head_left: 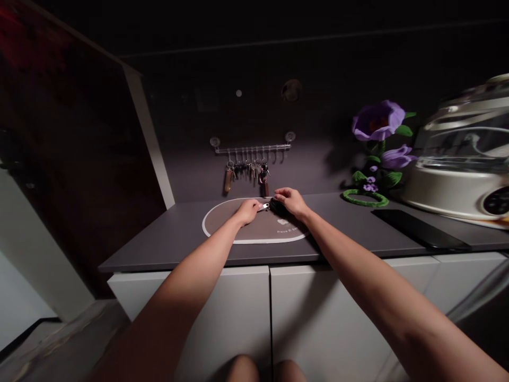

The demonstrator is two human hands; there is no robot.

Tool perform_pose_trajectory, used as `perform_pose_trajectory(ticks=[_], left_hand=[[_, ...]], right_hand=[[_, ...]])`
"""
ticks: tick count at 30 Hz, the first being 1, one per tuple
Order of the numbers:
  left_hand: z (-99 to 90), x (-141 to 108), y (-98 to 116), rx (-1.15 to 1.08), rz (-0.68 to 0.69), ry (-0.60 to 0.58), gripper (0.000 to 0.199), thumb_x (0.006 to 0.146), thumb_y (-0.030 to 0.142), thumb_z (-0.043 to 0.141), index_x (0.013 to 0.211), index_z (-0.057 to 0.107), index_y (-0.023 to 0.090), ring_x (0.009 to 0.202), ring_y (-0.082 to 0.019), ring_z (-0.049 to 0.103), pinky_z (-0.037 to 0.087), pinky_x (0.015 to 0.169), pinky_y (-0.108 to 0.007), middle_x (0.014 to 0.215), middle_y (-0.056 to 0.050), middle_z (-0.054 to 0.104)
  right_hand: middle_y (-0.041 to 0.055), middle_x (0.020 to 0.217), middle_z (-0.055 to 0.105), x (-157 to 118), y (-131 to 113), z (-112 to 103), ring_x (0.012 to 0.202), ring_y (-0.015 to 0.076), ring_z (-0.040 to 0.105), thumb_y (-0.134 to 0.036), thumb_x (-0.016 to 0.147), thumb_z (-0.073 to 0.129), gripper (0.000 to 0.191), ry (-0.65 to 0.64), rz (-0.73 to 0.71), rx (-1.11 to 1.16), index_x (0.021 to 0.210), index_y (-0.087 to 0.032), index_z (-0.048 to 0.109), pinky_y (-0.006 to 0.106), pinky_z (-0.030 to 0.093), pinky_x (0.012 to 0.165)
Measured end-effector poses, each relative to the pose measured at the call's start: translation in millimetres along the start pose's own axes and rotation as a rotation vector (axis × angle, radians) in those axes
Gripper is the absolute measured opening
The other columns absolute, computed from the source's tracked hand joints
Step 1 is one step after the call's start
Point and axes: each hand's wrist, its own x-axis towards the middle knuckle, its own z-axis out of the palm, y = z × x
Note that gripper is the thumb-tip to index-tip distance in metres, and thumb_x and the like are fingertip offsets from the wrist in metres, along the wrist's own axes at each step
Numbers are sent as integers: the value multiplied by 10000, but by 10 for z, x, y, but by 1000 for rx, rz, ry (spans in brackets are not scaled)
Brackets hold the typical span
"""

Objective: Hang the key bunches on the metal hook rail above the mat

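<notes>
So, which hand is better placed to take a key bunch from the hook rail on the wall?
Probably the left hand. It lies almost below the key bunches on the hook rail. The right hand sits further right, over a dark object on the oval mat.

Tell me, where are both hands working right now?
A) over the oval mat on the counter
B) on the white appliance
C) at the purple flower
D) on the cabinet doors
A: the left hand and right hand meet over the oval mat, holding a small silver piece and something dark.
</notes>
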Motion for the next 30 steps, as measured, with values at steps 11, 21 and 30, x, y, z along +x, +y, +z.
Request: perform_pose_trajectory(ticks=[11, 21, 30], left_hand=[[3, 95, -67, -531, -215, 49, 158, 795, 255, 511, 686, 539, 145, 591, -88, 484, 387, 641, -226, 615, 13, 514], [-54, 59, 39, -997, -348, -8, 146, 839, 313, 501, 834, 465, 172, 986, -164, 588, 360, 957, -374, 977, -105, 630], [-125, 38, 146, -1239, -375, 0, 104, 874, 289, 431, 872, 380, 198, 1048, -202, 581, 389, 951, -435, 1169, -164, 553]], right_hand=[[68, 945, 678, -87, -147, -15, 849, 158, 607, -169, 768, 554, 189, -19, -145, -353, 928, -174, 654, 286, 446, 808], [57, 884, 679, -108, -191, 11, 793, 157, 597, -165, 757, 573, 151, -64, -152, -361, 875, -178, 666, 282, 446, 769], [52, 887, 681, -108, -209, 18, 773, 147, 598, -159, 747, 582, 162, -58, -178, -353, 885, -183, 664, 275, 452, 759]])
